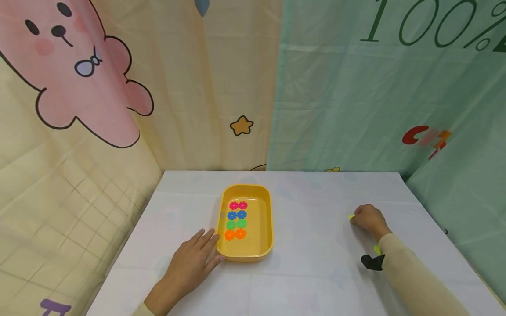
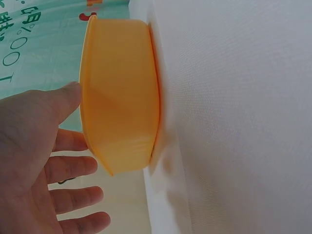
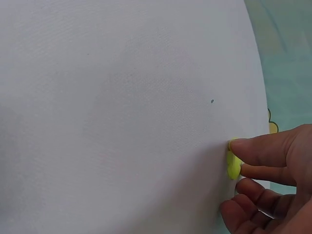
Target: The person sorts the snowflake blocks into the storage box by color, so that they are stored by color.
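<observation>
A yellow tray (image 1: 258, 239) sits left of the table's middle. Inside it, along the left side, flower-shaped plastic discs lie in pairs: pink discs (image 1: 238, 205), blue discs (image 1: 236, 215), green discs (image 1: 236, 224) and orange discs (image 1: 235, 234). My left hand (image 1: 189, 261) rests by the tray's near left corner, fingers spread and straight; in the left wrist view its thumb touches the tray's rim (image 2: 87, 73). Far to the right, my right hand (image 1: 370, 220) pinches a yellow disc (image 3: 233, 163) between thumb and finger at the tabletop. A second yellow-green disc (image 1: 377, 249) shows partly beside the right sleeve.
A white cloth covers the table (image 1: 308, 272). Under the right wrist a black object (image 1: 372, 262), perhaps a strap, sticks out. Printed curtains (image 1: 221, 87) hang behind the table and at both sides.
</observation>
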`<state>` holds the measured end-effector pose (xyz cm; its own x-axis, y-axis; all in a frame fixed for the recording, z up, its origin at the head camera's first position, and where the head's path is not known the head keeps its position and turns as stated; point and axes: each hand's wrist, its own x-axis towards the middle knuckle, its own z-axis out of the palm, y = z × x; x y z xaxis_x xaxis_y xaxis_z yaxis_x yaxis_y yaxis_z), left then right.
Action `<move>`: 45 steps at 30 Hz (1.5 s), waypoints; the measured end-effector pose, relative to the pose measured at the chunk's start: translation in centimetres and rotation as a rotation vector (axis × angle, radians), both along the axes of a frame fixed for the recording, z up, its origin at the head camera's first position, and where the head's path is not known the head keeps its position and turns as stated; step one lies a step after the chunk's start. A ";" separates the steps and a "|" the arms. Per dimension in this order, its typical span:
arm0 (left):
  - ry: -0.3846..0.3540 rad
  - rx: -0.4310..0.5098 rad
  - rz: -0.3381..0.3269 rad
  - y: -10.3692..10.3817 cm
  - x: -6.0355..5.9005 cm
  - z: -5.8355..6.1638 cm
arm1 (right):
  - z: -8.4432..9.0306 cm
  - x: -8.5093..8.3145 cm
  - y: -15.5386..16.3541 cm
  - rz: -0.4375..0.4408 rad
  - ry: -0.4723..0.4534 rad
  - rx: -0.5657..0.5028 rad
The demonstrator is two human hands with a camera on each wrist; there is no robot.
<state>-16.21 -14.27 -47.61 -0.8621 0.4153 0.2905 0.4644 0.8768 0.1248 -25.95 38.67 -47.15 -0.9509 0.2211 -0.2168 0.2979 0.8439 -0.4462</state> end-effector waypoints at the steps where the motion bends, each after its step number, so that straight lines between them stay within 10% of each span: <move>1: -0.002 -0.002 0.001 0.0 0.0 0.0 | -0.1 0.0 0.0 0.002 0.004 0.013; 16: -0.006 0.004 0.011 0.0 0.1 0.0 | 0.2 0.4 -0.5 0.015 0.027 0.011; 27: 0.001 0.008 0.010 0.1 0.2 0.1 | 0.9 -0.3 -2.5 -0.111 -0.021 -0.363; 45: 0.001 0.019 0.007 0.0 0.2 0.2 | 6.0 -0.6 -12.3 0.106 0.082 -0.599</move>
<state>-15.97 -14.24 -47.39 -0.8644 0.4039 0.2995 0.4589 0.8772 0.1413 -26.58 26.32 -41.12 -0.9798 -0.0130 -0.1993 0.1709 0.4622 -0.8701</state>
